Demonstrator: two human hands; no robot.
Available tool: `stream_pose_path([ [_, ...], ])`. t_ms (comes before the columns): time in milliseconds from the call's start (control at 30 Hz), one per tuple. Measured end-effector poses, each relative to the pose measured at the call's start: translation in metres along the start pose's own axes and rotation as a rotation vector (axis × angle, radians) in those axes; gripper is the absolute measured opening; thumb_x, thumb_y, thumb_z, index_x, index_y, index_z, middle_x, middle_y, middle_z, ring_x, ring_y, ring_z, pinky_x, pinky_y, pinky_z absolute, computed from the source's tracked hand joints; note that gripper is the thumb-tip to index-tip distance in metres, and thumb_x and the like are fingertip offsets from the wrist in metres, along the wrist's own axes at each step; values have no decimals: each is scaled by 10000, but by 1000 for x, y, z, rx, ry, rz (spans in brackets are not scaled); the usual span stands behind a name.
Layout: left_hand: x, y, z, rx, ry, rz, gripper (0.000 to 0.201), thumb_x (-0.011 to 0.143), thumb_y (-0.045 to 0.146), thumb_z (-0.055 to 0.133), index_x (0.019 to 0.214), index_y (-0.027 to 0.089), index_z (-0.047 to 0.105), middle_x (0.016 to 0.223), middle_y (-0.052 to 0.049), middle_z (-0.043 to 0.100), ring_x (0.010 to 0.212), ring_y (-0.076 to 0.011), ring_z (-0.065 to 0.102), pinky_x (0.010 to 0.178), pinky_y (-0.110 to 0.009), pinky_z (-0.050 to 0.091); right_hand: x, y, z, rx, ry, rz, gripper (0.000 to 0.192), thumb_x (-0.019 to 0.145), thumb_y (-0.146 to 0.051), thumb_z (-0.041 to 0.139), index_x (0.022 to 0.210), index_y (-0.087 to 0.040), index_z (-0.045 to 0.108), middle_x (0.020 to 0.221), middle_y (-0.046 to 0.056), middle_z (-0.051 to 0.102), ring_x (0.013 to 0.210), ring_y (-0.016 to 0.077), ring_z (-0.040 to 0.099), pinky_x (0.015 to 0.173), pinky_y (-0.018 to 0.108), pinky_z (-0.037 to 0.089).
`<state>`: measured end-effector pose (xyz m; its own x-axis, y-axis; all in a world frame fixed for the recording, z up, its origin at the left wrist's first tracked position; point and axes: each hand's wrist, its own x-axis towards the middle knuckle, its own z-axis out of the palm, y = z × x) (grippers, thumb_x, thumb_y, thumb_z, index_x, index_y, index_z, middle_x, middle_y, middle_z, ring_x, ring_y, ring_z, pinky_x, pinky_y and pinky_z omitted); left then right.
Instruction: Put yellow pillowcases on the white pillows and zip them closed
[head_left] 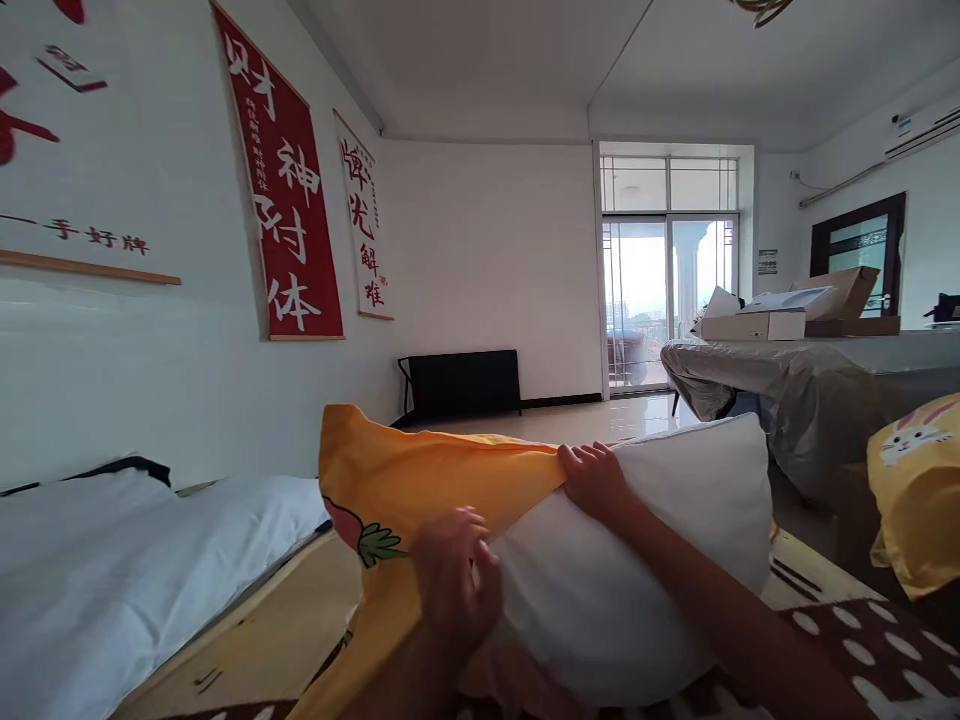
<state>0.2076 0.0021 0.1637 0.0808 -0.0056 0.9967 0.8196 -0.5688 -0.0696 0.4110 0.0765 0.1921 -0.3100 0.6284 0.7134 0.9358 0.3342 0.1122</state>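
Observation:
A white pillow [622, 570] stands on its long side in front of me, its left part inside a yellow-orange pillowcase [442, 470] with a carrot print. My right hand [596, 483] grips the pillowcase's open edge at the top, against the pillow. Lower and to the left, my left hand [455, 575] is raised in front of the pillowcase, fingers curled and somewhat blurred. Whether it pinches any cloth cannot be made out. The pillow's right half lies bare outside the case.
White bedding [172, 560] lies at the left along the wall. A brown polka-dot cloth [862, 640] spreads at the lower right. Another yellow pillowcase with a rabbit print [919, 490] sits at the right edge. Behind it is a plastic-covered table [795, 370] carrying open boxes [757, 325].

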Motion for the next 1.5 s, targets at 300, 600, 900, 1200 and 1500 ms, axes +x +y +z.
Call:
stream_pose_path([
  [300, -37, 47, 54, 166, -424, 85, 512, 786, 289, 498, 1241, 54, 501, 1244, -185, 577, 1155, -313, 521, 985, -461, 427, 5, -20, -4, -28, 345, -241, 218, 840, -62, 418, 742, -176, 576, 741, 64, 625, 717, 182, 511, 712, 319, 326],
  [600, -40, 20, 68, 123, -638, -185, 547, 785, 328, 532, 1303, 167, 466, 1257, -97, 604, 1096, -248, 593, 909, -362, 494, 11, -20, 2, 837, 13, -40, 117, 649, -103, 420, 702, -201, 455, 630, -57, 481, 586, 97, 390, 559, 206, 324],
  [900, -51, 3, 75, 204, -625, -251, 335, 817, 347, 517, 1098, 219, 648, 1040, -86, 711, 984, -270, 651, 873, -395, 509, 12, -19, -14, 465, -350, -420, 152, 667, -112, 474, 540, -182, 428, 518, -54, 421, 536, 91, 348, 525, 217, 235],
  [1200, -85, 25, 49, 181, -494, 111, 423, 827, 65, 368, 1204, 82, 558, 1245, -153, 602, 1211, -262, 515, 1023, -419, 395, 10, -33, 11, 400, -248, -369, 135, 701, -61, 478, 673, -192, 500, 663, -16, 598, 604, 110, 476, 571, 207, 297],
  [1500, -63, -7, 25, 321, -359, 82, 359, 833, 169, 502, 1189, 143, 545, 1191, -134, 618, 1168, -265, 523, 975, -413, 352, -17, -33, 9, 324, -132, -560, 109, 740, -201, 545, 848, -195, 536, 793, 18, 623, 749, 157, 541, 751, 287, 363],
])
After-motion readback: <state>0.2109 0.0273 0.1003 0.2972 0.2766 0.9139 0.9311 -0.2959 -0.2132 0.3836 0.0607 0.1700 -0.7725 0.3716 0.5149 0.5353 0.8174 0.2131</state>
